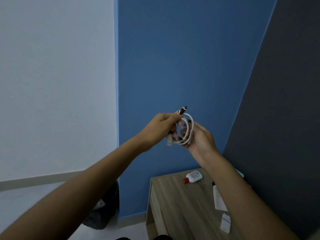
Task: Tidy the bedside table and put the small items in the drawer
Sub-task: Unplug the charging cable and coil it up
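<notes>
Blue wall (164, 58) fills the centre of my view, and it meets a white wall (55, 75) at a corner on the left. A dark grey panel (285, 101) rises along the right edge.

The wooden bedside table (181, 205) stands at lower right, against the blue wall and the grey panel. A dark bin (105, 210) sits on the floor just left of the table, in the corner; its contents cannot be made out.

Both my forearms are raised in front of the blue wall, well above the table top. My left hand (159, 129) is closed, with the fingers curled round one side of a white cable (186, 134) and a long dark nail pointing upward. My right hand (200, 137) is turned palm inward and grips the other side of the same cable. The cable is wound into a small coil of several loops held between the two hands. One end hangs below the left hand and is blurred.

On the table top, near the back edge, a white bottle (193, 176) with a red cap lies on its side. Nearer to me, partly behind my right forearm, lies a long white tube (219, 198). A small white packet (226, 222) lies just in front of it; its print is too small to read.
</notes>
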The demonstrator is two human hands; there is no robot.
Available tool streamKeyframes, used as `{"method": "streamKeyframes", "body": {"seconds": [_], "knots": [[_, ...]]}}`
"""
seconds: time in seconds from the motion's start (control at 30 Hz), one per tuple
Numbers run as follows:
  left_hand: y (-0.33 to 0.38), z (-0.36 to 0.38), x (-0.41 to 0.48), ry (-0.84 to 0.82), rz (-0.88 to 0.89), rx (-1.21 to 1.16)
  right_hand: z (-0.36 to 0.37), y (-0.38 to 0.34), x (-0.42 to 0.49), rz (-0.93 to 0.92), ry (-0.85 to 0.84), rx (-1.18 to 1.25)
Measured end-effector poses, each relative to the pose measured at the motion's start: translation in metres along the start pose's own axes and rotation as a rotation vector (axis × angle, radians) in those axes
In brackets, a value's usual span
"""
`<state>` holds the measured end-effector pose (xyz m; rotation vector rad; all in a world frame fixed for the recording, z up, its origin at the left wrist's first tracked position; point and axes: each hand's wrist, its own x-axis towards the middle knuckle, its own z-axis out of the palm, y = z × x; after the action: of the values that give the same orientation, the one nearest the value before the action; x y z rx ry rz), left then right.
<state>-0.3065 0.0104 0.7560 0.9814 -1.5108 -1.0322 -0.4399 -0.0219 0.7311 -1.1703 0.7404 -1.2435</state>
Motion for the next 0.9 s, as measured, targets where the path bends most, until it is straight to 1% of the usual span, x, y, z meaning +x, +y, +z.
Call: {"method": "streamKeyframes", "body": {"seconds": [0.07,0.17,0.2,0.27,0.33,0.4,0.47,0.53,0.63,0.7,0.8,0.9], "knots": [[-0.001,-0.005,0.002,0.051,-0.049,-0.092,-0.001,-0.001,0.003,0.010,0.000,0.005],[0.001,-0.006,0.002,0.016,-0.174,-0.324,-0.002,0.003,0.004,0.006,0.020,-0.099],[0.002,-0.006,0.001,0.002,-0.205,-0.412,-0.003,0.007,0.004,-0.015,0.033,-0.198],[0.003,-0.005,0.001,-0.008,-0.235,-0.550,-0.005,0.017,0.003,-0.079,0.039,-0.489],[0.002,-0.004,0.002,0.011,-0.238,-0.574,-0.004,0.027,-0.001,-0.124,0.024,-0.748],[-0.001,-0.003,0.002,0.033,-0.236,-0.541,-0.001,0.032,-0.008,-0.130,-0.001,-0.910],[-0.005,-0.002,0.001,0.063,-0.210,-0.455,0.001,0.033,-0.016,-0.166,-0.016,-0.988],[-0.007,-0.005,0.002,0.130,-0.158,-0.284,0.001,0.033,-0.023,-0.238,-0.017,-1.068],[-0.010,-0.012,0.007,0.279,-0.101,-0.023,0.002,0.033,-0.031,-0.396,0.003,-1.209],[-0.013,-0.015,0.010,0.339,-0.087,0.065,0.001,0.032,-0.034,-0.515,0.053,-1.308],[-0.020,-0.013,0.014,0.392,-0.102,0.116,0.004,0.028,-0.037,-0.672,0.158,-1.471],[-0.028,-0.011,0.017,0.417,-0.105,0.148,0.010,0.026,-0.040,-0.771,0.250,-1.489]]}}
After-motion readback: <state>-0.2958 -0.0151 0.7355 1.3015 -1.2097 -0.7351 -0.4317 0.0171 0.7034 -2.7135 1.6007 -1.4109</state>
